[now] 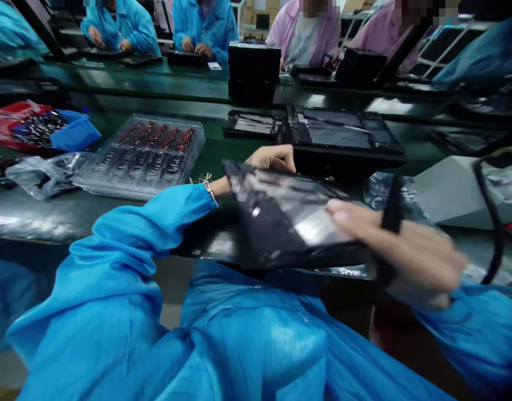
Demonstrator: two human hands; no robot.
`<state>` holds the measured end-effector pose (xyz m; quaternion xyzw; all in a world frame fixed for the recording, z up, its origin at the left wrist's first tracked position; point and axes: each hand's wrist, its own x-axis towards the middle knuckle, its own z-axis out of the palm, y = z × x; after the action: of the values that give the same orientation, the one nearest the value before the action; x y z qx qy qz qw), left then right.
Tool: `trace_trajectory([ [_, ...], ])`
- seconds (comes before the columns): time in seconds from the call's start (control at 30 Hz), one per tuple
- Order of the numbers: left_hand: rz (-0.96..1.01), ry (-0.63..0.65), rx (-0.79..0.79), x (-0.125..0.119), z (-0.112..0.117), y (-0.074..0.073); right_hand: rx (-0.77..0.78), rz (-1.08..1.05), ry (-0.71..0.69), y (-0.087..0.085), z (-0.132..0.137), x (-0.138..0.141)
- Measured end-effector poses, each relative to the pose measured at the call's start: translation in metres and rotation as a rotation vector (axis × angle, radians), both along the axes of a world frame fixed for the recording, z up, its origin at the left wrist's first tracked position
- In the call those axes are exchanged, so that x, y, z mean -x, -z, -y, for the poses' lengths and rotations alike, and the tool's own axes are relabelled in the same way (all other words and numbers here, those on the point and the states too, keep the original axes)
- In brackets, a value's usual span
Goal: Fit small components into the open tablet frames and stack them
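A flat black tablet-like housing [266,228] with a silver panel is tilted above the bench's front edge, blurred by motion. My right hand [406,250] grips its right side, fingers lying over the silver part. A dark strap [389,234] crosses that hand. Behind the housing's raised far edge is my left hand [272,157], its fingers curled. The housing covers part of this hand, so what it holds, if anything, is hidden. Just beyond my hands lie a stack of similar black housings [343,131] and a smaller black unit with silver strips [256,123].
To the left are a clear plastic tray [141,156] of small parts, a crumpled plastic bag [47,172] and a blue bin [74,131]. At right stands a grey box [452,192] beside a black cable [492,223]. Several people work across the bench, near a black stack [254,72].
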<state>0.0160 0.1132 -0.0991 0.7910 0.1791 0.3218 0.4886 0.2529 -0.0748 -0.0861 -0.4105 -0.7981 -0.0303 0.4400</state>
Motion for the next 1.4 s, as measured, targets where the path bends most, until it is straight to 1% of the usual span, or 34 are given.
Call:
trace_trajectory([
  [0.03, -0.035, 0.019, -0.030, 0.004, -0.003, 0.007, -0.042, 0.080, -0.080, 0.010, 0.002, 0.000],
  [0.07, -0.088, 0.023, -0.053, 0.011, -0.005, 0.013, -0.121, 0.208, -0.160, 0.021, 0.003, -0.002],
  [0.1, -0.155, -0.010, -0.081, 0.019, -0.006, 0.018, -0.181, 0.323, -0.211, 0.031, 0.004, -0.006],
  [0.13, -0.246, -0.076, -0.123, 0.030, -0.006, 0.022, -0.219, 0.422, -0.239, 0.041, 0.004, -0.011],
  [0.2, -0.463, -0.255, -0.216, 0.055, -0.002, 0.029, -0.218, 0.528, -0.232, 0.056, 0.004, -0.022],
  [0.23, -0.576, -0.329, -0.265, 0.068, 0.002, 0.031, -0.196, 0.550, -0.221, 0.062, 0.005, -0.027],
  [0.27, -0.674, -0.367, -0.306, 0.079, 0.008, 0.033, -0.180, 0.569, -0.222, 0.068, 0.005, -0.031],
  [0.3, -0.736, -0.373, -0.334, 0.089, 0.015, 0.036, -0.165, 0.580, -0.224, 0.072, 0.005, -0.034],
  [0.4, -0.784, -0.374, -0.358, 0.105, 0.042, 0.043, -0.115, 0.563, -0.243, 0.081, 0.004, -0.037],
  [0.47, -0.795, -0.405, -0.297, 0.105, 0.058, 0.045, -0.077, 0.535, -0.270, 0.084, 0.001, -0.035],
  [0.53, -0.787, -0.437, -0.172, 0.099, 0.072, 0.044, -0.041, 0.498, -0.296, 0.084, -0.003, -0.032],
  [0.6, -0.710, -0.458, 0.012, 0.090, 0.083, 0.038, -0.023, 0.448, -0.306, 0.083, -0.008, -0.026],
  [0.63, -0.629, -0.453, 0.138, 0.086, 0.088, 0.034, -0.023, 0.424, -0.312, 0.083, -0.010, -0.023],
  [0.73, -0.302, -0.440, 0.580, 0.075, 0.107, 0.018, -0.043, 0.369, -0.334, 0.079, -0.017, -0.007],
  [0.77, -0.201, -0.466, 0.689, 0.074, 0.113, 0.013, -0.054, 0.354, -0.346, 0.077, -0.019, -0.001],
  [0.8, -0.121, -0.513, 0.754, 0.075, 0.119, 0.007, -0.064, 0.338, -0.360, 0.075, -0.021, 0.005],
  [0.83, -0.065, -0.583, 0.775, 0.079, 0.125, 0.000, -0.076, 0.320, -0.378, 0.073, -0.023, 0.010],
  [0.87, -0.026, -0.668, 0.761, 0.086, 0.129, -0.007, -0.090, 0.303, -0.396, 0.070, -0.025, 0.014],
  [0.93, 0.022, -0.838, 0.689, 0.108, 0.134, -0.023, -0.114, 0.286, -0.430, 0.064, -0.030, 0.017],
  [1.0, 0.045, -1.000, 0.582, 0.135, 0.133, -0.042, -0.138, 0.292, -0.454, 0.059, -0.038, 0.013],
  [1.07, 0.055, -1.125, 0.450, 0.160, 0.125, -0.063, -0.148, 0.302, -0.458, 0.056, -0.048, 0.008],
  [1.1, 0.063, -1.159, 0.373, 0.170, 0.117, -0.072, -0.149, 0.301, -0.455, 0.057, -0.054, 0.005],
  [1.17, 0.089, -1.165, 0.210, 0.181, 0.092, -0.088, -0.146, 0.293, -0.447, 0.059, -0.065, 0.004],
  [1.2, 0.112, -1.141, 0.147, 0.182, 0.074, -0.094, -0.145, 0.289, -0.445, 0.061, -0.069, 0.006],
  [1.23, 0.143, -1.110, 0.102, 0.180, 0.053, -0.099, -0.145, 0.283, -0.448, 0.062, -0.073, 0.008],
  [1.3, 0.202, -1.046, 0.066, 0.166, -0.001, -0.104, -0.143, 0.254, -0.458, 0.064, -0.077, 0.014],
  [1.33, 0.228, -1.016, 0.070, 0.155, -0.031, -0.105, -0.146, 0.235, -0.464, 0.064, -0.078, 0.016],
  [1.4, 0.252, -0.930, 0.103, 0.122, -0.092, -0.104, -0.159, 0.214, -0.465, 0.060, -0.077, 0.015],
])
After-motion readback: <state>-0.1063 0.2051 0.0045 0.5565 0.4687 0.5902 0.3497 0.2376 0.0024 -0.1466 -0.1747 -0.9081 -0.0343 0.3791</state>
